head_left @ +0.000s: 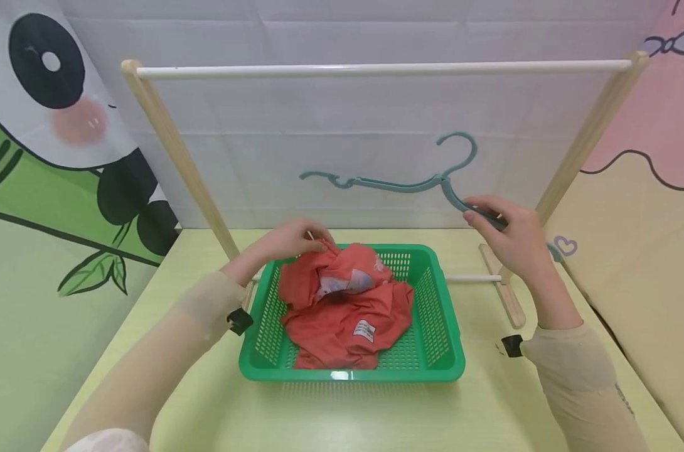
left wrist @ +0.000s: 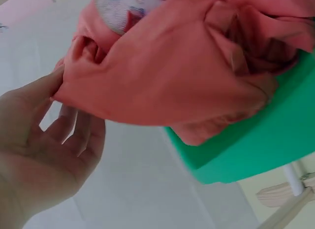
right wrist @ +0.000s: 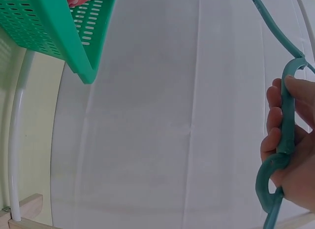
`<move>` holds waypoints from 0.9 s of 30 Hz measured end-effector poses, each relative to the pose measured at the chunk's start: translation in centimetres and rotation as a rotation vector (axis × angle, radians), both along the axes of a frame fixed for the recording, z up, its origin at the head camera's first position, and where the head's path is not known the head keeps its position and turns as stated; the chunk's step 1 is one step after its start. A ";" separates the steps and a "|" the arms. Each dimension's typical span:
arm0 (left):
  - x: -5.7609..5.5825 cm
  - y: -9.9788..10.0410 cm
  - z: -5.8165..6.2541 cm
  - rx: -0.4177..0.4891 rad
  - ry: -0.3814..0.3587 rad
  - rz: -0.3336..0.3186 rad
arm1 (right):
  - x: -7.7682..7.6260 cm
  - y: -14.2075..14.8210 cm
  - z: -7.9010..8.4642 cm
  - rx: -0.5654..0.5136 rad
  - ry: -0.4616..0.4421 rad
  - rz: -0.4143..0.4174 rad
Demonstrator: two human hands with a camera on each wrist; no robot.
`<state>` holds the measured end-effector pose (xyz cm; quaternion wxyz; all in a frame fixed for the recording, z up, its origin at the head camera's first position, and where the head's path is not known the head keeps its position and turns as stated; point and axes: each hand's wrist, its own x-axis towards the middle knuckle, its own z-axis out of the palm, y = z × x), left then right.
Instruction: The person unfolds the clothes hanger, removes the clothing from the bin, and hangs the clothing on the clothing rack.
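A red shirt [head_left: 342, 320] with a printed patch and a white label lies crumpled in a green basket [head_left: 350, 375]. My left hand [head_left: 293, 240] pinches the shirt's edge at the basket's far left; in the left wrist view the left hand [left wrist: 54, 135] has thumb and fingertips on the red cloth [left wrist: 162, 66]. To the right, my right hand [head_left: 511, 235] grips one arm of a teal plastic hanger [head_left: 398, 186], held up above the table with its hook upward. The right wrist view has the fingers curled round the hanger [right wrist: 288, 115].
A rack with wooden posts [head_left: 175, 147] and a white top bar [head_left: 376, 71] stands behind the basket. Its lower white bar [head_left: 472, 278] and wooden foot [head_left: 502, 289] sit on the pale yellow table [head_left: 342, 417]. Patterned cloth walls [head_left: 647, 251] enclose the sides.
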<state>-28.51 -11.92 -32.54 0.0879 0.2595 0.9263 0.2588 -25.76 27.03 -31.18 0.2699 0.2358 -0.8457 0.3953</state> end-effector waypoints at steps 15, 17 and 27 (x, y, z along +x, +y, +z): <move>2.4 -1.6 3.9 0.180 0.013 -0.036 | -0.3 0.2 0.1 -0.102 0.040 -0.014; 2.7 -2.2 3.1 0.075 -0.081 -0.094 | -0.2 0.2 0.1 -0.098 0.042 -0.008; 2.5 -1.2 1.7 -0.282 -0.140 -0.031 | 0.0 -0.1 0.3 -0.071 0.016 0.006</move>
